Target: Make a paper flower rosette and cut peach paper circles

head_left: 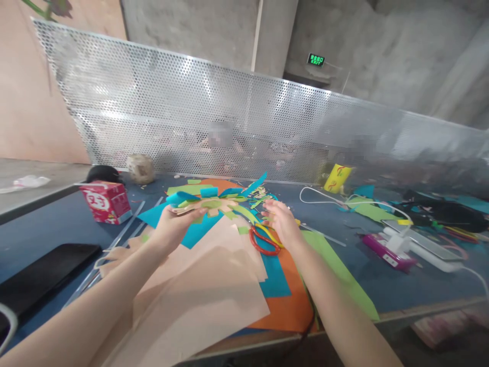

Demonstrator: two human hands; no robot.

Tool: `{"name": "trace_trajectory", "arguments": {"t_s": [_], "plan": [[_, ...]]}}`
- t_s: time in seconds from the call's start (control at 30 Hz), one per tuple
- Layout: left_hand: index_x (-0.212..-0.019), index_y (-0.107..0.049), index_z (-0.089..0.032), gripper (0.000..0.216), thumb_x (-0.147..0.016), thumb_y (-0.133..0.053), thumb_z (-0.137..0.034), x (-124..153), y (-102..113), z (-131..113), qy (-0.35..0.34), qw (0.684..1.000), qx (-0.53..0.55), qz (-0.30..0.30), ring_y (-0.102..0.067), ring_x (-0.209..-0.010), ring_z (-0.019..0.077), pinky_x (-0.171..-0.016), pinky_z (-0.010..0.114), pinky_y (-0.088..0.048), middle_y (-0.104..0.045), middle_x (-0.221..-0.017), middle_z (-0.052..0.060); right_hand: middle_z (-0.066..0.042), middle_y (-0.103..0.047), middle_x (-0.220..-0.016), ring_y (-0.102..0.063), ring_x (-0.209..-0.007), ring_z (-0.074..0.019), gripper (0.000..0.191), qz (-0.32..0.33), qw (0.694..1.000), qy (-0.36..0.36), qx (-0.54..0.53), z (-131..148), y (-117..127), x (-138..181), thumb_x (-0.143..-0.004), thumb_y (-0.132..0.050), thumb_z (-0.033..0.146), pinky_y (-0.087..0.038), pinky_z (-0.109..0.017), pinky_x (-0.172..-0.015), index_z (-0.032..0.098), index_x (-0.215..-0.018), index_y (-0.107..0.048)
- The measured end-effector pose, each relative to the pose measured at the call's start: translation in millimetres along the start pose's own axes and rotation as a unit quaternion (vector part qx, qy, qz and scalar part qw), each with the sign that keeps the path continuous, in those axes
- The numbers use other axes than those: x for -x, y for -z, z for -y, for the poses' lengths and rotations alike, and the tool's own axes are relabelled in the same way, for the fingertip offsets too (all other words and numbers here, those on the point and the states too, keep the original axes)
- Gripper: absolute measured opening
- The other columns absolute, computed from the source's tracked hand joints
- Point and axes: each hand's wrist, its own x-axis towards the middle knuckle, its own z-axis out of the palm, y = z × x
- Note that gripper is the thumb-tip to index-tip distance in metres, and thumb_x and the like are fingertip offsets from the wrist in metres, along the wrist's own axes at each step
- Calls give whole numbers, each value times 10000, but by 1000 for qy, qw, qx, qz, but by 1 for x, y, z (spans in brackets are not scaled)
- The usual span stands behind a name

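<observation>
My left hand (172, 227) is closed on the near left edge of a paper flower (212, 204), which has layered beige, green and blue petals. The flower is tilted nearly flat above the coloured sheets. To its right, my right hand (283, 224) has its fingers slightly curled and apart, with nothing visible in them. Just beside that hand lie scissors (264, 252) with red and yellow handles; their blades are hidden. Beneath both arms spread beige paper sheets (206, 290), overlapping blue paper (275, 278) and orange paper (296, 300). Small paper scraps (260, 194) lie behind the flower.
A pink box (106, 202) and a dark phone-like slab (46, 275) are on the left. Green paper (340, 270), a purple power strip (387, 253) with white cables, and a yellow roll (336, 178) are on the right. A perforated metal panel (171, 102) borders the back.
</observation>
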Motion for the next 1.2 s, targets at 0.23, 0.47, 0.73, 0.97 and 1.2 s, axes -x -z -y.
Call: {"name": "trace_trajectory", "arguments": {"t_s": [0.23, 0.47, 0.73, 0.97, 1.2], "plan": [[-959, -695, -282, 198, -783, -611, -245, 7, 13, -36, -431, 851, -269, 132, -589, -887, 236, -766, 409, -445, -733, -894, 22, -119, -373, -1301, -476, -1058, -249, 646, -42, 930, 317, 179, 2, -4, 16, -659, -544, 229, -414, -428, -856, 230, -1260, -307], [-1048, -644, -313, 266, -891, -441, -243, 17, 3, -32, -488, 793, -347, 107, -581, -865, 194, -772, 378, -377, -731, -916, -6, -61, -557, -1136, -470, -1052, -265, 580, -29, 727, 545, 417, 16, 0, 34, -732, -555, 213, -295, -432, -896, 281, -1267, -341], [-1048, -634, -298, 245, -872, -471, -252, 15, 2, -29, -490, 784, -357, 134, -588, -851, 196, -766, 366, -408, -729, -919, 2, -11, -639, -956, -501, -897, -208, 420, -24, 711, 566, 417, 3, -4, 37, -814, -558, 297, -265, -363, -847, 308, -1214, -429], [-1044, -633, -278, 249, -878, -450, -244, 13, 3, -27, -498, 772, -369, 140, -602, -846, 191, -752, 355, -422, -729, -912, 15, -14, -646, -896, -508, -869, -211, 382, -51, 723, 555, 408, 2, -4, 37, -816, -553, 313, -262, -361, -835, 287, -1184, -455], [-1004, -648, -279, 232, -870, -463, -244, 15, 1, -31, -489, 772, -380, 142, -613, -806, 188, -741, 351, -428, -734, -874, 10, -9, -630, -930, -514, -849, -194, 433, -52, 700, 581, 411, -3, -2, 35, -830, -547, 270, -285, -351, -800, 333, -1239, -418]]}}
